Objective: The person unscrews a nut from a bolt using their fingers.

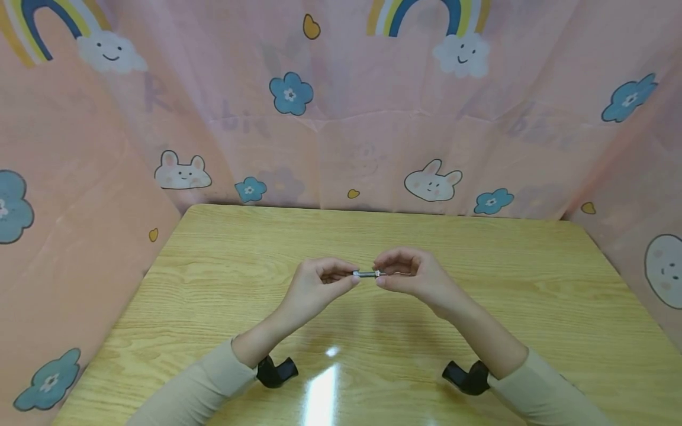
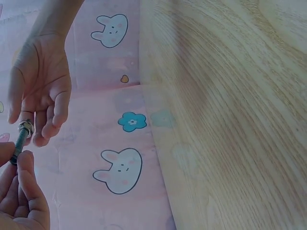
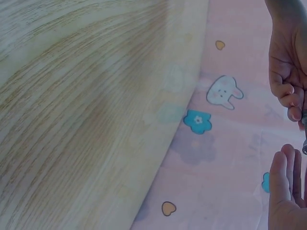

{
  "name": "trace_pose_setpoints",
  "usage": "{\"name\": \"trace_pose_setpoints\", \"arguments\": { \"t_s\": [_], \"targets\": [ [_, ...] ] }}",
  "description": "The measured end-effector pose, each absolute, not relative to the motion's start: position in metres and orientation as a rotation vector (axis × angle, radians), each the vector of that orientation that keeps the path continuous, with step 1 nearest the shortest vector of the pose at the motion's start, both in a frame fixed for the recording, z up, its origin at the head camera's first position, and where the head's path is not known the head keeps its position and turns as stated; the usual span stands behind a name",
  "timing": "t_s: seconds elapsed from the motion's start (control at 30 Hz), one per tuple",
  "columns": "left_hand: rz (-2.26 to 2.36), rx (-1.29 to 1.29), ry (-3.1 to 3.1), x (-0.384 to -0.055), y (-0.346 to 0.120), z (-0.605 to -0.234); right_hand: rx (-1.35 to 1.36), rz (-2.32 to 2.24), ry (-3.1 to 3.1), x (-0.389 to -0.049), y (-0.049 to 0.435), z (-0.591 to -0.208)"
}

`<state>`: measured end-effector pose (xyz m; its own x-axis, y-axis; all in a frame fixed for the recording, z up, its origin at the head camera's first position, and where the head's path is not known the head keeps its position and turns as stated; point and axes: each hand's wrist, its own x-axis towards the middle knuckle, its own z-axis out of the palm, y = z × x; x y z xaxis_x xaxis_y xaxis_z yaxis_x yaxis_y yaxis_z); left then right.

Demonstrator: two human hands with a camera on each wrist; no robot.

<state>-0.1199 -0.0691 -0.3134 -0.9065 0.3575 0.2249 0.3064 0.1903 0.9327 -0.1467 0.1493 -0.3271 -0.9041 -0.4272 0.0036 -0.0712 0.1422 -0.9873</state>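
A threaded metal bolt (image 1: 366, 274) is held level above the table. My left hand (image 1: 318, 284) pinches one end of it between thumb and fingertips. On the other end sits a nut (image 1: 378, 274), seen also in the left wrist view as a shiny nut (image 2: 26, 127) on the bolt's thread (image 2: 20, 142). My right hand (image 1: 418, 279) is around the nut, thumb below and fingers above. In the left wrist view the right thumb stands apart from the nut; one finger lies behind it. The right wrist view shows the right hand's fingers (image 3: 288, 172) extended, with the bolt partly cut off.
Below the hands is a wood-grain table (image 1: 240, 248) with a bright reflection (image 1: 321, 393) near its front. A pink patterned cloth (image 1: 341, 142) hangs behind and at both sides. A black camera mount is on each wrist, left (image 1: 277, 373) and right (image 1: 466, 378).
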Motion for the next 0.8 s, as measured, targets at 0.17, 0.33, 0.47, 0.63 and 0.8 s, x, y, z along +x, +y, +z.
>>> {"name": "trace_pose_setpoints", "arguments": {
  "t_s": [0.17, 0.33, 0.47, 0.63, 0.8],
  "targets": [
    [1.847, 0.649, 2.404, -0.120, -0.068, -0.314, -0.446, -1.828, 2.144, -0.148, 0.149, -0.328],
    [1.861, 0.672, 2.389, -0.121, -0.068, -0.317, -0.445, -1.844, 2.132, -0.148, 0.151, -0.330],
    [1.881, 0.679, 2.373, -0.127, -0.070, -0.331, -0.457, -1.838, 2.139, -0.147, 0.152, -0.330],
    [1.879, 0.669, 2.378, -0.134, -0.070, -0.343, -0.428, -1.818, 2.120, -0.148, 0.150, -0.330],
    [1.875, 0.674, 2.372, -0.135, -0.070, -0.344, -0.453, -1.838, 2.096, -0.148, 0.151, -0.331]
  ]
}}
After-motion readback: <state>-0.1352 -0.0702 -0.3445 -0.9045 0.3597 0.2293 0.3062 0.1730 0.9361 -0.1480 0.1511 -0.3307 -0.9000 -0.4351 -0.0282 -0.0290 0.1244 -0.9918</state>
